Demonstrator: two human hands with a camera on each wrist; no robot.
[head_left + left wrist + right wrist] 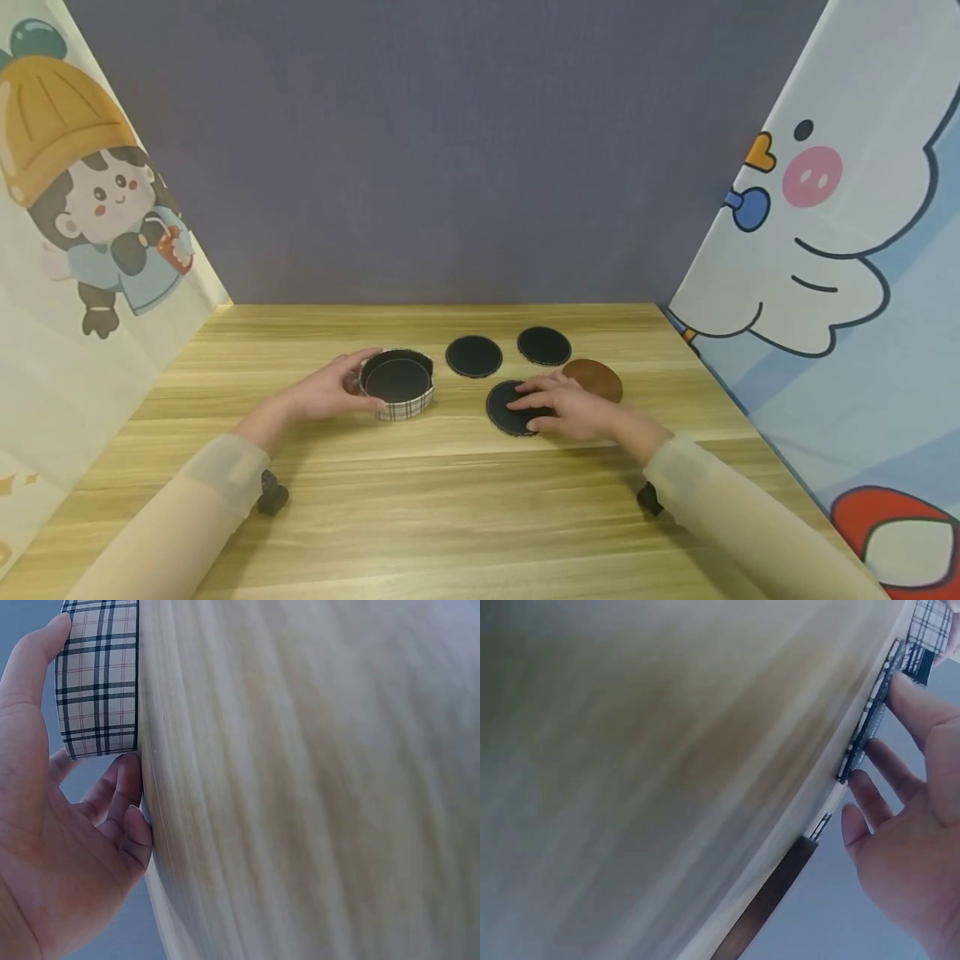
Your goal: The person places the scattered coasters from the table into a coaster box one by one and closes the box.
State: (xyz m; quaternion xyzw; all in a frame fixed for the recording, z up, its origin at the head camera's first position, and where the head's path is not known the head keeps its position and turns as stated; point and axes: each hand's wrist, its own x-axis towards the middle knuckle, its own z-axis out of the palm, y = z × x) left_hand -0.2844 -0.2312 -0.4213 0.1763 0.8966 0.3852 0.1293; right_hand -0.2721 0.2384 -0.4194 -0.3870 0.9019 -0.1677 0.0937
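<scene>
Pale, seemingly sheer cream sleeves [217, 479]

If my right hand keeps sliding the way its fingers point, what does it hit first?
Probably the plaid holder. The right hand lies flat on a black coaster, fingers pointing left toward it, with bare table between. Depth is hard to judge.

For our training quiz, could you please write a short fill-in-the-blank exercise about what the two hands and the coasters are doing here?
1. The left hand grips the round holder with the ____ pattern.
2. The right hand rests flat on a ____ coaster.
3. Beside that hand lies one ____ coaster.
4. Everything sits on a ____ table.

Missing words: plaid; black; brown; wooden
</scene>
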